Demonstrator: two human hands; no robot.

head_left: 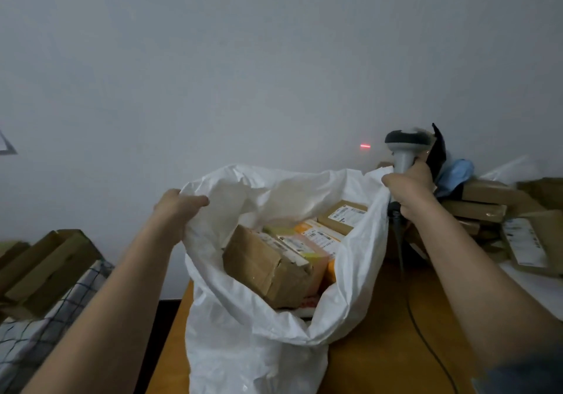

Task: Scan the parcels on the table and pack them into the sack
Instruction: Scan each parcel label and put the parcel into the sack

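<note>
The left rim of the white sack (243, 317) is gripped by the left hand (179, 207). Brown parcels (268, 268) with white labels are seen inside the sack, which stands on the table (380, 363); the print is too blurry to be read. The right rim and a grey scanner (405, 149) are held together by the right hand (411, 186).

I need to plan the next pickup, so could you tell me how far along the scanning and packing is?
Several parcels already sit inside the white sack, which looks well filled. Right now the left hand and right hand hold the sack's rim open, the right also gripping the scanner. Still left: a pile of cardboard parcels on the table to the right.
</note>
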